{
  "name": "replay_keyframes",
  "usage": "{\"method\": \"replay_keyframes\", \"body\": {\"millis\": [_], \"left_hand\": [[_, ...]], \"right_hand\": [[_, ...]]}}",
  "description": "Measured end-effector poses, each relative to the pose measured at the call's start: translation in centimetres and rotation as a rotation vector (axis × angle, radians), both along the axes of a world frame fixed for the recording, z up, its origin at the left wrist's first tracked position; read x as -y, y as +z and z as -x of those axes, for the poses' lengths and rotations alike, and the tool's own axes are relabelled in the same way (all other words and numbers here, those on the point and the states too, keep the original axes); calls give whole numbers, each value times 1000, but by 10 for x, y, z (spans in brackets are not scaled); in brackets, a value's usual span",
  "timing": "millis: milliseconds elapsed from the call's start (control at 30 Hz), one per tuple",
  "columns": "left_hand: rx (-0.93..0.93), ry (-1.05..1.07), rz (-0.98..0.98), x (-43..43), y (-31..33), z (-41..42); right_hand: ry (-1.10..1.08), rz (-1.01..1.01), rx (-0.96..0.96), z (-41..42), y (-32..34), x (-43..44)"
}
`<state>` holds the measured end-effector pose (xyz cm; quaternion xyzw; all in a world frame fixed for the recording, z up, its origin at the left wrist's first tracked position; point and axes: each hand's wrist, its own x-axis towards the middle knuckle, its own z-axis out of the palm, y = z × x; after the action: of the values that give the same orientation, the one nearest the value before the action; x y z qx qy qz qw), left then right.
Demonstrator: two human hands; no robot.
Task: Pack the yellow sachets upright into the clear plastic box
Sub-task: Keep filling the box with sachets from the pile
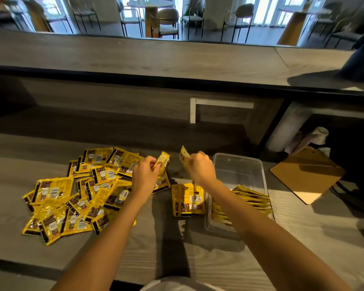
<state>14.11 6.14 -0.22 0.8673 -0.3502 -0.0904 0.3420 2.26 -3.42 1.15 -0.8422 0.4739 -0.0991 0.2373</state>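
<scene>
— What lies nearest?

— A grey bench [166, 248], with two bare forearms reaching out over it. On its left spreads a loose pile [72, 196] of yellow sachets, lying flat and overlapping.

— And between the arms?

— A small stack [187, 200] lies flat, just beside the left wall of the clear box [237, 156].

— What's in the box?

— A row [252, 198] of sachets stands on edge in its near half, leaning. The right forearm crosses over part of it.

— The hands?

— The left hand [144, 172] pinches a sachet [163, 162] between thumb and fingers, above the far edge of the pile. The right hand [201, 166] is curled round a second sachet [184, 155], which sticks up out of the fist, just left of the box's far corner. The two hands are near each other but apart.

— Further off?

— A brown clipboard [307, 175] lies on the bench to the right of the box, apart from it. Behind runs a raised counter [156, 57], and beyond that, chairs [168, 19] stand at round tables by bright windows.
</scene>
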Motion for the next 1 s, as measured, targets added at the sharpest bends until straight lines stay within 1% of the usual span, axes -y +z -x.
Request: {"method": "replay_keyframes", "body": {"millis": [100, 200, 267, 367, 433, 500, 567, 700, 833, 933, 1000], "left_hand": [[13, -68, 98, 15, 21, 7], [51, -149, 164, 30, 41, 20], [28, -221, 192, 41, 50, 30], [-19, -354, 194, 58, 57, 51], [-20, -453, 185, 67, 60, 69], [-24, -555, 152, 74, 60, 88], [-56, -632, 83, 79, 56, 104], [-135, -719, -60, 88, 41, 120], [-123, -767, -213, 86, 27, 124], [-101, -761, -271, 81, 23, 122], [-114, -725, -285, 80, 19, 118]], "right_hand": [[-107, 26, 177, 13, 11, 18], [-245, -44, 366, 36, 21, 34], [-297, -79, 468, 55, 25, 43], [-405, -78, 557, 88, 27, 54], [-504, -67, 579, 108, 24, 61], [-559, -113, 624, 126, 20, 64], [-566, -197, 697, 141, 17, 63], [-516, -331, 699, 163, 6, 60], [-402, -418, 671, 166, 5, 54], [-331, -482, 648, 160, 5, 51], [-333, -534, 591, 156, 2, 50]]}}
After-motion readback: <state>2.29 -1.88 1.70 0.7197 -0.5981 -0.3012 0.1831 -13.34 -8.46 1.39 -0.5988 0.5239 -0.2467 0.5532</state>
